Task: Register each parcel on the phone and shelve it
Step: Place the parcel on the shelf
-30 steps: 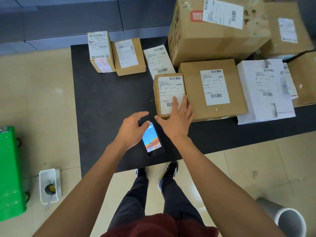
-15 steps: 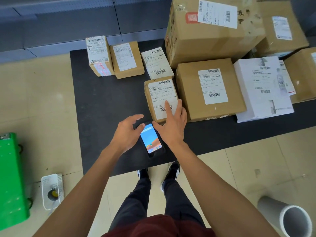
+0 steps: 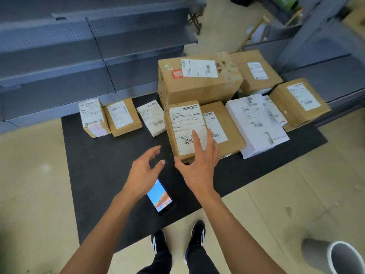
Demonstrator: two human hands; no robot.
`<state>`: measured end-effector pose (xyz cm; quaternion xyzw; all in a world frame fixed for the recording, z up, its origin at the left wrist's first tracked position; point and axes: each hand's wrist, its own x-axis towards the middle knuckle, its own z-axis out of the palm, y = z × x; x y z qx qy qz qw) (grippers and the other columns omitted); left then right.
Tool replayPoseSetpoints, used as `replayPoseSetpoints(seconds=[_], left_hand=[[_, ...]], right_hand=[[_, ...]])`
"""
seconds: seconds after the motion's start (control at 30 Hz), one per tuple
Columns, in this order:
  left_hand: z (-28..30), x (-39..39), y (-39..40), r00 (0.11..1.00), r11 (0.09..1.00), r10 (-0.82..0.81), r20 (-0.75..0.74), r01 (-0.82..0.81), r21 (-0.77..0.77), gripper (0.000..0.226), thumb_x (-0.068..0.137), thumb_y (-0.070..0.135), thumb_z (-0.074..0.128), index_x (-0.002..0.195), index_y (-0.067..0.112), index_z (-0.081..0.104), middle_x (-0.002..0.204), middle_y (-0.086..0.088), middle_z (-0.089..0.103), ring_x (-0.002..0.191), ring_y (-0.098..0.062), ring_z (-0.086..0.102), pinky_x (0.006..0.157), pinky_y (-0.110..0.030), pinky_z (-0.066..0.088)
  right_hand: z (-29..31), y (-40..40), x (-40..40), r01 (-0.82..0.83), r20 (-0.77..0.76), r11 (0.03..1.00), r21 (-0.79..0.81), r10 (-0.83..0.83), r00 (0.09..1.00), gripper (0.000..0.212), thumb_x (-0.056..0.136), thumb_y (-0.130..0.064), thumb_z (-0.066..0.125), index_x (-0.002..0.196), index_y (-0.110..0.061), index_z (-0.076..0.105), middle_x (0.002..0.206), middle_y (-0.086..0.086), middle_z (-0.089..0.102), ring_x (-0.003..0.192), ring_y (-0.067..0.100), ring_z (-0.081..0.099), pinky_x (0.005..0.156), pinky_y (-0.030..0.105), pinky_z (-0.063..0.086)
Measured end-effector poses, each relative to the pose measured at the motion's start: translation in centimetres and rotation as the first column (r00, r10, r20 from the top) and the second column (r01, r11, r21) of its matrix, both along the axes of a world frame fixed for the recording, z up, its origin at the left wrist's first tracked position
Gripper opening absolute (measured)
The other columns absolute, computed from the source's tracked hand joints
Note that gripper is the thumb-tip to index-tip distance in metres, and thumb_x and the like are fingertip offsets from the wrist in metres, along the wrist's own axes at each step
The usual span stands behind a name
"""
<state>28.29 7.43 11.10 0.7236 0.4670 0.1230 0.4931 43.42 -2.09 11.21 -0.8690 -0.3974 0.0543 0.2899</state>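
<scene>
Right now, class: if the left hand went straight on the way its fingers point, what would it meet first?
Probably the small labelled parcel that the right hand grips; the left hand points up and right toward its near left edge. Depth is uncertain.

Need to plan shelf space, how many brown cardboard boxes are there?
7: two small at left, one under the right hand, one beside it, a big one behind, two at right. Others may be hidden.

My floor: black mat (image 3: 102, 171) | on mat: my phone (image 3: 161, 196), cardboard boxes (image 3: 123, 116), white parcel (image 3: 256, 125)
</scene>
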Motion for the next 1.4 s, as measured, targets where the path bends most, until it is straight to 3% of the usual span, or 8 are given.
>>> replayPoseSetpoints(seconds=[0.2,0.33,0.67,0.87,1.07,1.17,1.3,1.4], left_hand=[[4.3,6.0,-0.8,0.979,0.983,-0.172,0.108,0.163,0.085,0.049,0.098,0.032,0.064,0.144,0.04,0.05,0.142,0.024,0.053,0.127,0.002,0.05,0.106,-0.028,0.044],[7.0,11.3,-2.4,0.955,0.953,-0.274,0.116,0.253,0.165,0.049,0.098,0.032,0.062,0.145,0.04,0.049,0.141,0.022,0.054,0.118,0.003,0.054,0.098,-0.028,0.048],[13.2,26.1,-12.0,0.822,0.79,-0.564,0.082,0.508,0.343,0.046,0.101,0.033,0.057,0.145,0.043,0.045,0.147,0.019,0.051,0.134,-0.004,0.047,0.111,-0.042,0.044],[15.5,33.9,-18.4,0.761,0.739,-0.637,0.122,0.558,0.377,0.044,0.1,0.034,0.058,0.142,0.042,0.047,0.145,0.013,0.054,0.133,-0.012,0.051,0.112,-0.045,0.042],[15.6,40.0,-23.6,0.704,0.711,-0.685,0.188,0.59,0.383,0.05,0.095,0.037,0.066,0.143,0.039,0.05,0.135,0.02,0.055,0.128,-0.007,0.053,0.108,-0.035,0.046],[15.4,42.9,-25.4,0.663,0.676,-0.724,0.191,0.626,0.388,0.045,0.095,0.04,0.065,0.134,0.056,0.048,0.129,0.035,0.053,0.121,0.007,0.051,0.102,-0.021,0.043],[15.3,46.8,-26.9,0.65,0.66,-0.738,0.18,0.64,0.394,0.042,0.097,0.043,0.061,0.123,0.07,0.042,0.117,0.056,0.045,0.116,0.02,0.048,0.093,-0.016,0.042],[14.9,50.2,-27.2,0.635,0.642,-0.754,0.169,0.657,0.395,0.042,0.097,0.048,0.058,0.123,0.073,0.038,0.116,0.063,0.037,0.116,0.029,0.04,0.09,-0.01,0.035]], right_hand=[[5.0,-3.3,5.0,0.101,0.097,0.974,0.203,-0.122,0.988,0.081,0.082,-0.051,0.076,0.152,-0.032,0.042,0.168,0.009,0.012,0.15,0.03,0.012,0.119,0.043,0.022],[7.7,-7.0,9.0,0.185,0.079,0.935,0.304,-0.218,0.973,0.086,0.078,-0.046,0.084,0.151,-0.036,0.039,0.168,0.007,0.012,0.152,0.032,0.01,0.116,0.056,0.036],[12.6,-19.3,19.9,0.336,0.154,0.829,0.447,-0.442,0.884,0.081,0.076,-0.046,0.083,0.145,-0.031,0.044,0.161,0.006,0.028,0.149,0.033,0.02,0.112,0.056,0.041],[15.4,-26.4,26.1,0.39,0.208,0.782,0.486,-0.537,0.818,0.076,0.076,-0.046,0.085,0.142,-0.026,0.054,0.159,0.002,0.029,0.147,0.031,0.02,0.107,0.035,0.034],[16.7,-33.0,30.8,0.419,0.243,0.743,0.522,-0.6,0.762,0.072,0.076,-0.042,0.084,0.14,-0.022,0.058,0.156,0.004,0.033,0.143,0.031,0.024,0.108,0.022,0.028],[16.9,-35.0,33.1,0.438,0.261,0.73,0.524,-0.627,0.734,0.072,0.076,-0.04,0.086,0.14,-0.02,0.058,0.156,0.006,0.033,0.143,0.031,0.023,0.11,0.008,0.016],[17.2,-36.4,36.6,0.458,0.259,0.7,0.549,-0.663,0.702,0.07,0.078,-0.045,0.078,0.141,-0.024,0.056,0.158,0.001,0.029,0.145,0.03,0.02,0.107,0.032,0.03],[17.0,-36.8,39.5,0.482,0.255,0.683,0.549,-0.686,0.682,0.073,0.077,-0.041,0.083,0.142,-0.026,0.055,0.159,-0.001,0.029,0.146,0.029,0.019,0.104,0.033,0.032]])
